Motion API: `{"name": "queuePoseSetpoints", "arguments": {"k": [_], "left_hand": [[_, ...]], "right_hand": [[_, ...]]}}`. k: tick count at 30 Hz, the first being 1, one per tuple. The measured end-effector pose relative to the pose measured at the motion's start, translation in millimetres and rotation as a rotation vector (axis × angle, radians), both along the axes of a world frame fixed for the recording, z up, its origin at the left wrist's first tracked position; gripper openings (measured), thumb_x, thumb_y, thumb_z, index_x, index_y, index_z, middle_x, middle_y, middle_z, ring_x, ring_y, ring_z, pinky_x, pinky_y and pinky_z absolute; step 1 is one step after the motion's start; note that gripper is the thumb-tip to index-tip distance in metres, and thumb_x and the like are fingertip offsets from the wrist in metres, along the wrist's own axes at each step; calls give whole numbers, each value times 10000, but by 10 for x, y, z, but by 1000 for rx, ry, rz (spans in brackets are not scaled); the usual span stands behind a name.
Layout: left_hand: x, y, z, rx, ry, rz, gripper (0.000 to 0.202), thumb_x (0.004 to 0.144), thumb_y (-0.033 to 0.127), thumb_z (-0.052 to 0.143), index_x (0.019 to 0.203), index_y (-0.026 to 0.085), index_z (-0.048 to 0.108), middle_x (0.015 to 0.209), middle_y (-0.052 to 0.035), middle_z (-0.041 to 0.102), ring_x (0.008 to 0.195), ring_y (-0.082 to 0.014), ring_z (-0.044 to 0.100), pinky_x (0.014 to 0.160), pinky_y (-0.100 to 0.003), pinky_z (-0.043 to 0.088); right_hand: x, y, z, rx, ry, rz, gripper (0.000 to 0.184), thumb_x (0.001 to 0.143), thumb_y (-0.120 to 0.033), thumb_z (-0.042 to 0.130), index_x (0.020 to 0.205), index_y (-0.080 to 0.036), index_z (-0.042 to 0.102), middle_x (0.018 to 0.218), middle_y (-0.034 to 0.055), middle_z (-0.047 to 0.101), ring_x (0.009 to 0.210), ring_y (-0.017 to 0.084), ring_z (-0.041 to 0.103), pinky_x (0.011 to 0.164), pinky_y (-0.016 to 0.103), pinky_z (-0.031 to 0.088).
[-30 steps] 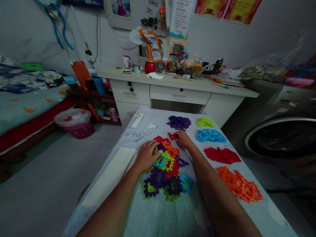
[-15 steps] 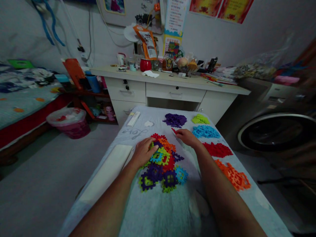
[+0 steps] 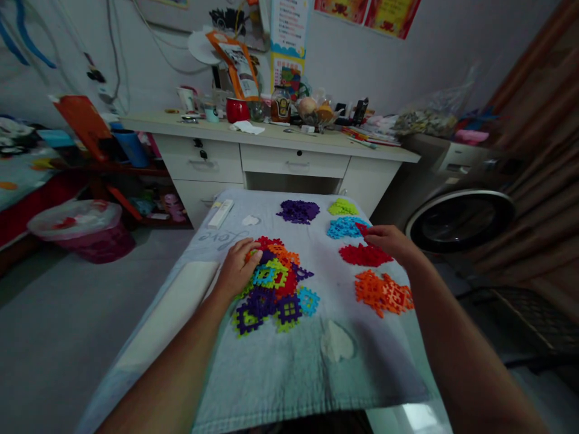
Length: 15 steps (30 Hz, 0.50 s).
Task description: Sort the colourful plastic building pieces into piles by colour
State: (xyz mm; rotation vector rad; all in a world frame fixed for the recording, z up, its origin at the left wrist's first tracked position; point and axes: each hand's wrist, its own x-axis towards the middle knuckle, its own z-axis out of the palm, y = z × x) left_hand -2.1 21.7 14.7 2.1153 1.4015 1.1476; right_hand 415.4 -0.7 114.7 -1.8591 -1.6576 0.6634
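Observation:
My left hand (image 3: 239, 264) rests on the left edge of a mixed pile of plastic building pieces (image 3: 275, 280), its fingers slightly bent and apart. The pile holds notched red, orange, purple, green and blue pieces. In my right hand (image 3: 386, 239) a red building piece (image 3: 362, 229) is pinched between the fingertips, above the heaps on the right. Below it lies a heap of red pieces (image 3: 364, 255). Just behind are blue pieces (image 3: 344, 228); nearer me are orange pieces (image 3: 384, 293). Further back lie a purple heap (image 3: 298, 211) and a light green heap (image 3: 342, 207).
A cloth (image 3: 271, 386) covers the table. A long white strip (image 3: 174, 307) and a small white box (image 3: 221, 213) lie along its left side. A cluttered white desk (image 3: 271, 137) stands behind, a washing machine (image 3: 447, 181) to the right and a lined bin (image 3: 84, 232) to the left.
My right hand has moved right with the red piece, from beside the mixed pile to the red heap. My left hand stays at the pile. The camera view has turned right.

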Motion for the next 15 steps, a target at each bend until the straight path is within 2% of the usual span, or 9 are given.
{"name": "queuePoseSetpoints", "arguments": {"k": [5, 9, 15], "left_hand": [[-9, 22, -43, 25, 33, 14, 362, 874, 474, 512, 1060, 200, 658, 1227, -97, 597, 1194, -247, 535, 1082, -446, 394], [-18, 34, -64, 42, 43, 19, 348, 865, 461, 521, 1042, 196, 660, 1210, -95, 600, 1179, -248, 543, 1076, -446, 401], [-20, 29, -56, 52, 61, 17, 363, 864, 468, 508, 1037, 185, 655, 1191, -99, 608, 1164, -251, 552, 1070, -434, 404]], "right_hand": [[269, -120, -182, -4, 224, -222, 269, 695, -235, 551, 881, -119, 708, 531, 0, 569, 484, 118, 478, 479, 227, 371], [367, -170, -312, 47, 237, -280, 301, 677, -201, 561, 954, -139, 663, 553, -29, 568, 486, 111, 494, 484, 213, 385], [395, -198, -473, 61, 145, -329, 191, 696, -203, 567, 864, -146, 640, 598, -12, 605, 534, 124, 537, 525, 221, 409]]}}
